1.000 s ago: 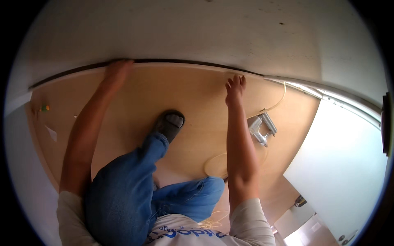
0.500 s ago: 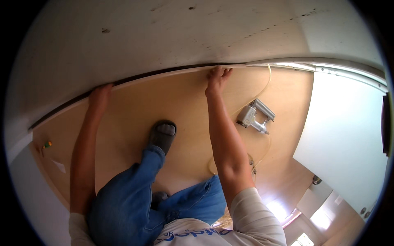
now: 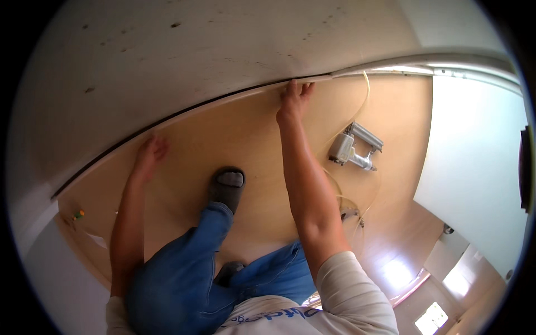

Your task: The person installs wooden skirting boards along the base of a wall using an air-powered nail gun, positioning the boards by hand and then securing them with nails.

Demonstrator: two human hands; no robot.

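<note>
A long, narrow pale strip runs along the foot of the wall, with a dark gap between them. My right hand holds the strip near its right end, fingertips over the top edge and fingers somewhat spread. Farther left, my left hand is just off the strip, above the wood-coloured floor; its loosely parted fingers are smeared by motion and nothing shows in them. To the right of my right forearm, a silver air nail gun lies on the floor with a thin yellowish hose.
The scuffed pale wall closes off the far side. A white panel stands at the right. By the left floor edge lie a small green-and-yellow object and a white scrap. My sandalled foot is between my arms.
My left hand has come off the strip and moved right and nearer. The dark gap looks narrower. My right hand stays at the strip, and the view has shifted slightly.
</note>
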